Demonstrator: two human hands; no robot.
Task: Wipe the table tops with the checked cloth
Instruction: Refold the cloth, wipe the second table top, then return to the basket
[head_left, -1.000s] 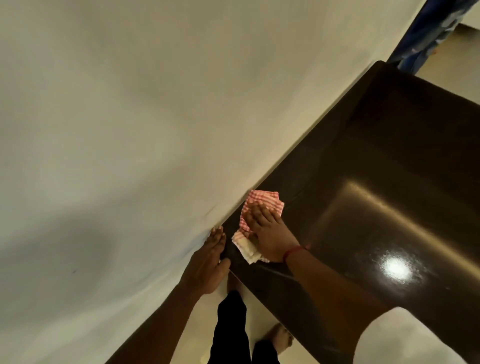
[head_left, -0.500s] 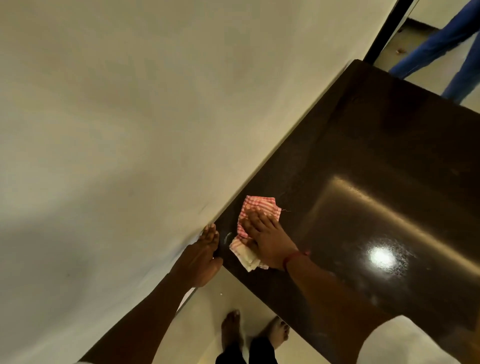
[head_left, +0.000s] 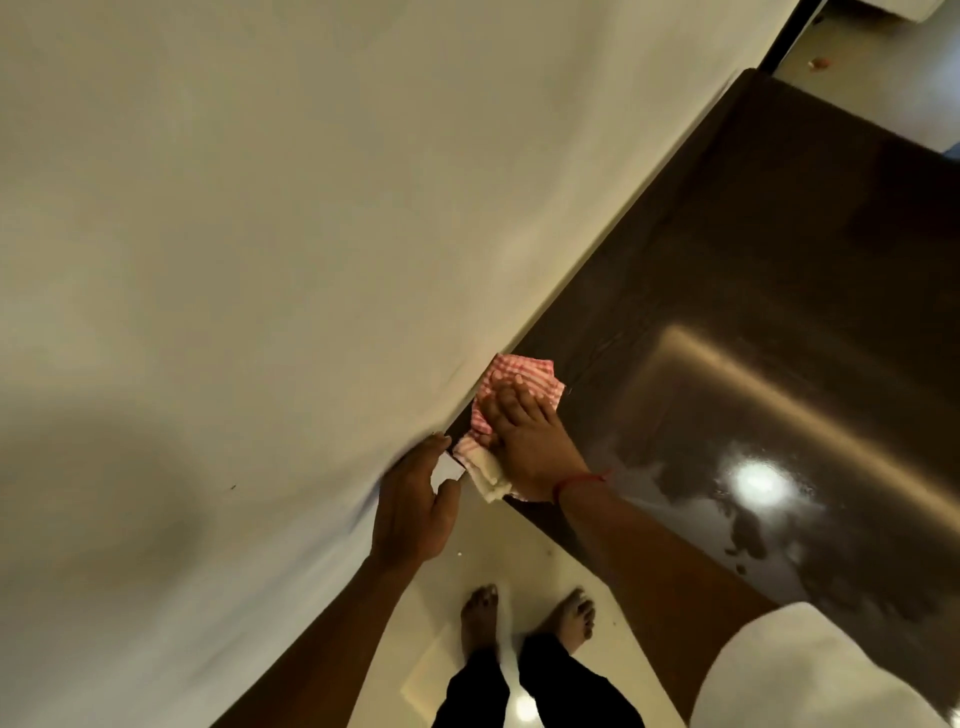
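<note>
The right hand (head_left: 524, 441) lies flat on the checked cloth (head_left: 522, 375), fingers stretched out and pressing it onto the dark table (head_left: 779, 249) at the corner nearest the person. The folded cloth shows beyond the fingertips, and its pale end pokes out under the heel of the hand, over the table's edge. Just left of it, the left hand (head_left: 415, 512) rests against the wall (head_left: 260, 260) with its fingers fairly straight. It holds nothing that I can make out.

The wiping looks to be partly done. To the right of the right hand, around the glare of a lamp, the top shows damp smears, which suggests the cloth has passed there. Beyond the fingertips, the strip along the wall and the far end look dull and dry, so they probably remain. The task speaks of several tables, and only this one is in view.
</note>
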